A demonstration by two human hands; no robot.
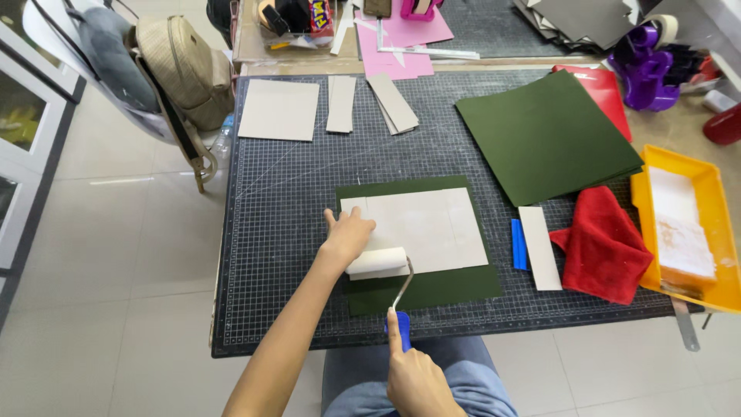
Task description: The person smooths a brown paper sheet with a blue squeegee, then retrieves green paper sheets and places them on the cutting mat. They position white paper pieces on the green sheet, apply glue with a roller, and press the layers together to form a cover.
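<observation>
We see left hand (349, 234) at frame centre, fingers spread flat, pressing grey board (421, 229) onto dark green sheet (432, 289). Right hand (413, 378) at bottom centre, closed around blue handle of paint roller (378, 262), index finger along handle; handle mostly hidden by hand. White roller sleeve lies on board's lower left corner, just beside left hand. Sheet lies on gridded cutting mat (278, 232) on desk. Right of frame: red cloth (602, 243), yellow tray (714, 232) cut off by edge, its contents hard to make out.
</observation>
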